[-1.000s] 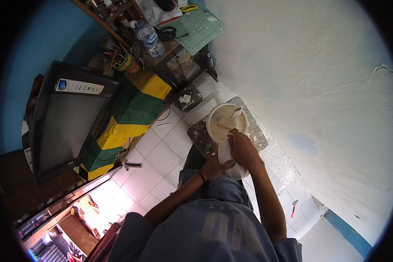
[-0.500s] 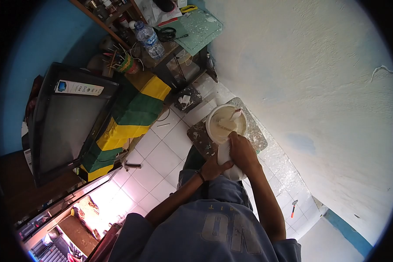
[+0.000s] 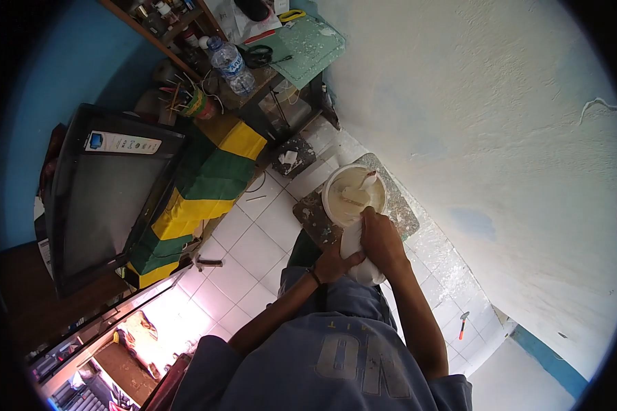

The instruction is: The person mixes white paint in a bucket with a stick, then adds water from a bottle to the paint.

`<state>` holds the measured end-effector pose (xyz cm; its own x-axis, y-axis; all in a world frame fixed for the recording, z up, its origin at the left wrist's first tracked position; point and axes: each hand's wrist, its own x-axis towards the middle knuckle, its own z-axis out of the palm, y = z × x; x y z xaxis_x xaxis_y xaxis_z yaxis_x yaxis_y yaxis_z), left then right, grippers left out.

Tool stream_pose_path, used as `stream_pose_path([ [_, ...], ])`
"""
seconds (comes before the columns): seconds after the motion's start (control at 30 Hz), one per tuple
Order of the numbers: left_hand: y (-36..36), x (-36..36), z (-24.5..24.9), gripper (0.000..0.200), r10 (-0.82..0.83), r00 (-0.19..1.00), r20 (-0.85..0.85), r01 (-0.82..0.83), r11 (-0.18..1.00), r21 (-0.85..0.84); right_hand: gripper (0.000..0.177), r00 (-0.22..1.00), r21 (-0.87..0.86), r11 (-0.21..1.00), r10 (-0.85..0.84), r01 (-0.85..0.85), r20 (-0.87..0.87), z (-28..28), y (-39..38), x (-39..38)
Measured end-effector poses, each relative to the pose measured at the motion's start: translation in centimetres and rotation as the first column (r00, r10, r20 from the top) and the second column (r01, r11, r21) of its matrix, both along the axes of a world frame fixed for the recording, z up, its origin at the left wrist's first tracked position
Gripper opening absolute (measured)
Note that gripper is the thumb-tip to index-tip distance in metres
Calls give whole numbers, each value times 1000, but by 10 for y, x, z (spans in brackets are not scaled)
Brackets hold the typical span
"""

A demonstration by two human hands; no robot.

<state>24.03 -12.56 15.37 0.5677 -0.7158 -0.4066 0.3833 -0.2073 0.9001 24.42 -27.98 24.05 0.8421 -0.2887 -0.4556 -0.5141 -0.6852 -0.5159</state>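
Both hands are closed around a white container, tilted with its upper end at the near rim of a white bucket. My left hand grips it low on the left, thumb across its front. On its right side, my right hand is wrapped round near the top; some of its fingers are hidden. Creamy off-white paste fills much of the bucket, and a tool with a brownish handle stands in it. Under the bucket is a paint-spattered board.
A whitish, patchy wall rises on the right. On the tiled floor lie a hammer and another hammer-like tool. To the left stand a television and a green-and-yellow cloth-covered surface. A water bottle stands on the desk.
The view has shifted very slightly. Both hands keep their hold on the white container, which stays at the bucket's near rim.
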Motion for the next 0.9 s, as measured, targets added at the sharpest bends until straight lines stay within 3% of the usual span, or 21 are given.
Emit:
stream_pose_path([
  [0.3,2,0,-11,66,-2,999,33,3,1000,-28,21,997,44,999,13,-16,71,-11,-7,-8],
  [0.37,2,-1,-15,66,38,992,122,-36,999,-20,21,999,46,999,17,-19,47,-13,-8,-7],
  [0.57,4,7,-2,66,-29,999,45,30,999,-25,20,999,23,999,29,-30,36,-12,-7,-4],
  [0.9,6,10,11,69,-75,995,68,79,996,-48,21,995,72,996,53,-47,-81,-6,-15,2],
])
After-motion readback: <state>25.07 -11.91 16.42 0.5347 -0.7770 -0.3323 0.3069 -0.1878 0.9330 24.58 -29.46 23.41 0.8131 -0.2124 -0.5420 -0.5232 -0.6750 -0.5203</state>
